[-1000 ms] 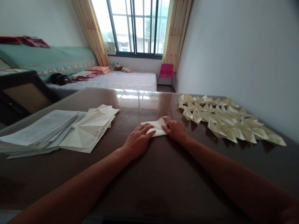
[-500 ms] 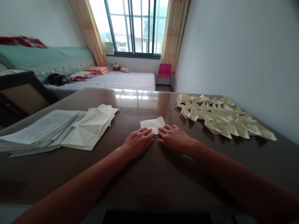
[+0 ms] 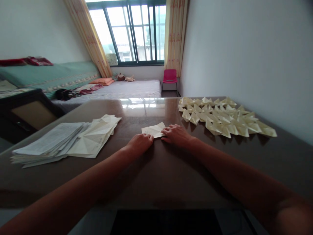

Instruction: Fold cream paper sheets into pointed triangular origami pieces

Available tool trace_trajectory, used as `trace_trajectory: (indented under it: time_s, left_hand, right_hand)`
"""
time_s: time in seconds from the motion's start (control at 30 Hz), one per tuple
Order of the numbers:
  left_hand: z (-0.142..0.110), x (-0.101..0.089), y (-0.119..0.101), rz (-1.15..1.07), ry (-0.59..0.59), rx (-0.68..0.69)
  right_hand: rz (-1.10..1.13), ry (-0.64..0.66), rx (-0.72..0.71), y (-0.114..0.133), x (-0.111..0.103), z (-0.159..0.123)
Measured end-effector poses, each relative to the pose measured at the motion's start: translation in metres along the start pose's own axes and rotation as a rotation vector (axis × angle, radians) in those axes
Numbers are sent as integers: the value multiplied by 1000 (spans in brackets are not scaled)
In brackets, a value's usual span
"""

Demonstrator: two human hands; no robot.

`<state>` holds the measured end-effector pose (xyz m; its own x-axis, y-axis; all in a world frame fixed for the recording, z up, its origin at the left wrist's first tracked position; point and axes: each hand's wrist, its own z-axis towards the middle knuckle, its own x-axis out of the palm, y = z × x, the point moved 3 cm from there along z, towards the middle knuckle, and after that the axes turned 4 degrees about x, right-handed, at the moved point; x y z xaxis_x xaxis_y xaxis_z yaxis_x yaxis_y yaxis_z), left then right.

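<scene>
A small folded cream paper (image 3: 154,130) lies flat on the dark brown table (image 3: 158,169) in front of me. My left hand (image 3: 140,143) rests at the paper's near left edge, fingers curled down with the tips on the edge. My right hand (image 3: 175,135) lies at the near right edge, its fingers stretched flat and pressing on the paper. Neither hand lifts the paper.
A stack of printed sheets (image 3: 51,142) with creased cream sheets (image 3: 95,137) on top lies at the left. Several folded paper shapes (image 3: 222,119) are spread at the right by the wall. Beyond the table are a bed (image 3: 117,88), a pink chair (image 3: 169,76) and a window.
Both hands slid back toward me, from on top of the paper to its near edge. The raised flap now lies flat. The camera tilted up a little.
</scene>
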<state>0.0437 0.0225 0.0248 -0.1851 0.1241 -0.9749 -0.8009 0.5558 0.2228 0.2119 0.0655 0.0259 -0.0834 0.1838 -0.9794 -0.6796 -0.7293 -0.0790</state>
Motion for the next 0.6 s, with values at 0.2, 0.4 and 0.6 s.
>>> trace_trajectory:
  time_s: [0.2,0.4,0.6]
  left_hand:
    - [-1,-5,19,-62,-31,17]
    - [-11,2,30,-191,-185,83]
    - [-4,-4,12,-172,-378,106]
  right_hand:
    - [24,-116,13,-16,2,0]
    - [45,-140,-92,-23,-4,1]
    - [-137,-158,-51,18,-33,-5]
